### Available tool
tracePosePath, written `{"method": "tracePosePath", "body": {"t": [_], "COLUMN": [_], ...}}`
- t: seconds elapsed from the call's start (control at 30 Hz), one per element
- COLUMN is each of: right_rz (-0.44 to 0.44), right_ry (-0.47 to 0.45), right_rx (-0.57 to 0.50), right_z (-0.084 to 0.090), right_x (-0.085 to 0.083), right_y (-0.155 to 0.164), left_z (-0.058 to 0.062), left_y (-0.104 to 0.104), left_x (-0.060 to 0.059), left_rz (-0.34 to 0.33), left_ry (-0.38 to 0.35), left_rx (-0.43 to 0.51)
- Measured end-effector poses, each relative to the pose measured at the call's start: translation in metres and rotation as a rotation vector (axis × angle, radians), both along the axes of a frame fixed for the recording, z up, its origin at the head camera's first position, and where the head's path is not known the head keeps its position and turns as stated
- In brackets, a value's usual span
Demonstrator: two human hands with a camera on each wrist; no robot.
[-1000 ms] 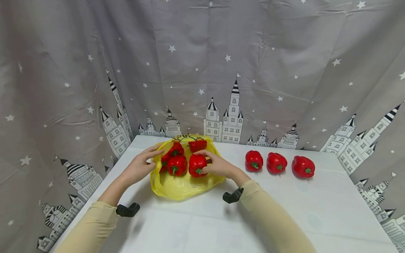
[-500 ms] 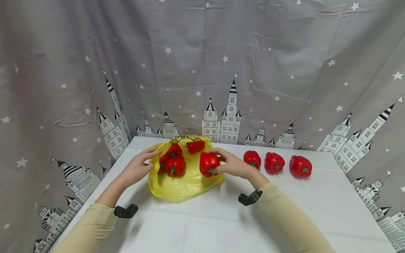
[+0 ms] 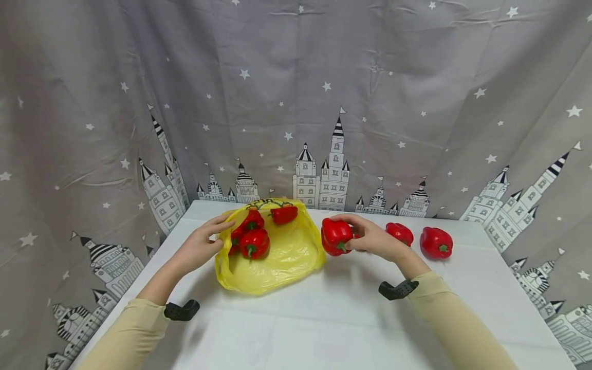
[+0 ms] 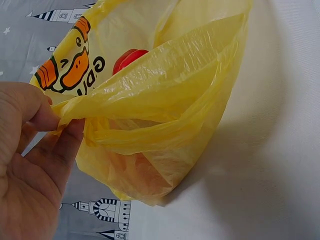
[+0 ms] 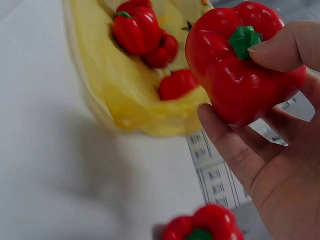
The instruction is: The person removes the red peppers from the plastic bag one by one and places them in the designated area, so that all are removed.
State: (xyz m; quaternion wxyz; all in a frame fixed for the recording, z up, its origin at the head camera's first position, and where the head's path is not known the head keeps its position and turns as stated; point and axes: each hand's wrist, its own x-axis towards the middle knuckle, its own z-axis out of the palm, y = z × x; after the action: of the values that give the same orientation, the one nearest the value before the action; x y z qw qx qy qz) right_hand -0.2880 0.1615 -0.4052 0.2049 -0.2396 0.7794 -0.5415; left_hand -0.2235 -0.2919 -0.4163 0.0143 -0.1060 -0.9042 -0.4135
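Note:
My left hand (image 3: 202, 248) pinches the left edge of a yellow plastic bag (image 4: 165, 95), whose mouth faces me on the table. A duck print shows on the bag in the left wrist view. Several red bell peppers (image 3: 254, 243) lie inside it, mostly toward the left. My right hand (image 3: 372, 238) grips another red bell pepper (image 5: 240, 75) just to the right of the bag, thumb on its green stem and fingers beneath it.
On the white table (image 3: 296, 329), red bell peppers (image 3: 436, 243) stand in a row at the right, one mostly hidden behind my right hand. A grey curtain (image 3: 259, 103) with castles and stars hangs behind.
My right hand has carried the bell pepper out of the bag toward the right, in front of the row. The left hand has stayed at the bag's edge.

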Motion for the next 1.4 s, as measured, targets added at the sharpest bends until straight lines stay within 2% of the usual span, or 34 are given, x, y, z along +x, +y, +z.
{"method": "tracePosePath", "body": {"t": [0.17, 0.37, 0.53, 0.77, 1.0, 1.17, 1.4], "right_rz": [-0.034, -0.092, -0.120, -0.177, -0.224, -0.275, -0.323], "right_ry": [-0.027, -0.048, -0.079, -0.016, -0.004, 0.033, 0.068], "right_rx": [-0.014, 0.036, -0.011, 0.038, 0.012, 0.044, 0.032], "right_z": [0.003, 0.006, 0.003, -0.001, -0.004, -0.005, -0.003], "right_x": [-0.003, -0.007, -0.010, -0.010, -0.008, -0.007, -0.001], "right_y": [0.030, 0.064, 0.092, 0.133, 0.174, 0.203, 0.237], "left_z": [-0.001, -0.001, -0.002, -0.002, -0.002, -0.001, -0.002], "left_y": [-0.001, -0.002, -0.003, -0.003, -0.002, -0.001, -0.001], "left_x": [0.001, 0.001, 0.001, 0.000, -0.001, 0.000, 0.000], "left_rz": [0.008, 0.009, 0.010, 0.005, -0.006, -0.003, 0.000], "left_ry": [0.001, 0.000, 0.007, 0.007, 0.012, 0.012, 0.017], "left_rx": [-0.005, -0.011, -0.009, -0.010, 0.006, 0.006, 0.001]}}
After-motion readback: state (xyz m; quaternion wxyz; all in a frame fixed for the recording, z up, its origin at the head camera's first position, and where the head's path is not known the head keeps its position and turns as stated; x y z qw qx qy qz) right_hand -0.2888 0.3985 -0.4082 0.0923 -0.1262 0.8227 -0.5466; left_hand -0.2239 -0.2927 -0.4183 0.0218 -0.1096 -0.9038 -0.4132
